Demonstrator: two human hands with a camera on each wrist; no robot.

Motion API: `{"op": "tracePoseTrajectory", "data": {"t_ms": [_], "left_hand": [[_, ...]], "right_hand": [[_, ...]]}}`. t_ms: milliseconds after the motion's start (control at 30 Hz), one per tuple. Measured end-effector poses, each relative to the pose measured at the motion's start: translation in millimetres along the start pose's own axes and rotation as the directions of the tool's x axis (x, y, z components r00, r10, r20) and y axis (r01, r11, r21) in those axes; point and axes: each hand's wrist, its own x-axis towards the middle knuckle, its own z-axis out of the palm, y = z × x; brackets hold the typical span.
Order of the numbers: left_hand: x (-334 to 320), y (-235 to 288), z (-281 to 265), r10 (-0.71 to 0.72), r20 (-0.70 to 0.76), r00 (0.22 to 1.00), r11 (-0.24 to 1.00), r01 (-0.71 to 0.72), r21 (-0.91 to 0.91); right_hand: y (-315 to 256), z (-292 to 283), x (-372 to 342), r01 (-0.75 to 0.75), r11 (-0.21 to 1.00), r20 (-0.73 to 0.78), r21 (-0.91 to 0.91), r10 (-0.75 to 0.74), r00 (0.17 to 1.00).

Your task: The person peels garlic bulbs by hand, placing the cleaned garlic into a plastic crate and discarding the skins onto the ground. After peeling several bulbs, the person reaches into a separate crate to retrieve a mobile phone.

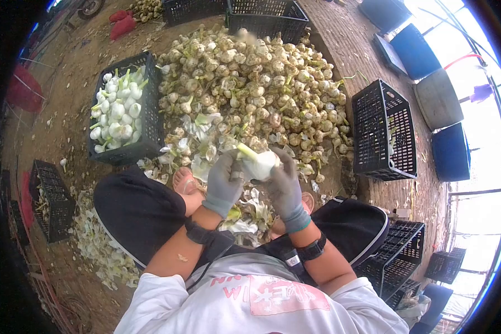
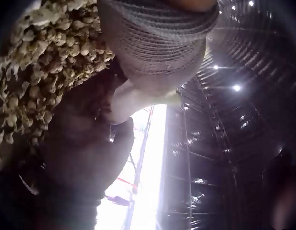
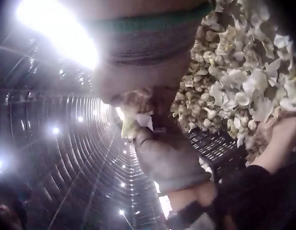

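Between my two gloved hands is a white garlic bulb (image 1: 260, 165) with a short green stem (image 1: 246, 149) pointing up and to the left. My left hand (image 1: 224, 182) grips it on the stem side, and my right hand (image 1: 286, 188) holds the bulb's right side with fingers bent round it. In the left wrist view a pale part of the garlic (image 2: 125, 103) spans the gap between the hands; the fingers hide much of it. The right wrist view shows the green stem (image 3: 129, 128) by the left hand (image 3: 169, 155).
A big heap of unpeeled garlic (image 1: 245, 83) lies in front. To its left stands a black crate (image 1: 145, 147) of clean white bulbs; to its right, another black crate (image 1: 381, 133). Loose skins (image 1: 250, 222) cover the ground between the feet. Further crates (image 1: 53, 206) stand around.
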Motion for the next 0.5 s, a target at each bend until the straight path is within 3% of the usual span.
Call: {"op": "tracePoseTrajectory", "data": {"t_ms": [33,67,100,133,167,200,233,300,333,367,400,433,467,500], "left_hand": [[1,11,-5,0.197,0.127,0.972,0.951,-0.221,0.215],[2,17,-8,0.349,0.291,0.891,0.810,-0.443,0.383],[2,16,-6,0.347,0.298,0.889,0.813,-0.443,0.377],[3,15,-6,0.192,0.309,0.932,0.973,-0.221,0.062],[5,13,-7,0.041,0.367,0.929,0.967,0.056,-0.249],[9,8,-9,0.038,0.279,0.959,0.960,0.043,-0.278],[12,13,-14,-0.085,0.214,0.973,0.971,0.130,-0.203],[24,-9,-23,-0.267,0.220,0.938,0.962,0.271,0.010],[21,-27,-20,-0.268,0.218,0.938,0.962,0.273,0.009],[16,-46,-17,-0.132,0.208,0.969,0.963,0.076,0.257],[16,-45,-14,0.007,0.232,0.973,0.865,-0.123,0.487],[19,-44,-14,0.009,0.230,0.973,0.864,-0.123,0.488],[22,-44,-15,-0.275,0.239,0.931,0.690,0.018,0.724],[26,-40,-13,-0.531,0.166,0.831,0.429,0.095,0.898]], "right_hand": [[4,-8,6,0.000,1.000,0.000,0.000,0.000,1.000],[12,-23,13,-0.084,0.986,0.074,-0.142,0.095,0.993],[10,-28,14,-0.154,0.946,0.124,-0.286,0.196,0.973],[7,-29,9,-0.128,0.945,0.190,-0.302,0.191,0.963],[8,-30,9,-0.131,0.944,0.190,-0.304,0.194,0.962],[9,-30,7,-0.143,0.949,0.233,-0.281,0.212,0.949],[9,-30,6,-0.153,0.954,0.277,-0.258,0.225,0.934],[10,-29,-2,-0.220,0.959,0.338,-0.180,0.270,0.902],[14,-31,-4,-0.297,0.953,0.403,-0.065,0.298,0.866],[16,-32,-6,-0.376,0.925,0.470,0.046,0.312,0.826],[11,-24,-6,-0.486,0.854,0.416,0.185,0.380,0.826],[6,-22,-7,-0.487,0.854,0.418,0.184,0.380,0.825],[1,-22,-10,-0.404,0.910,0.491,0.092,0.312,0.814],[-3,-23,-12,-0.304,0.953,0.563,0.006,0.248,0.789]]}}
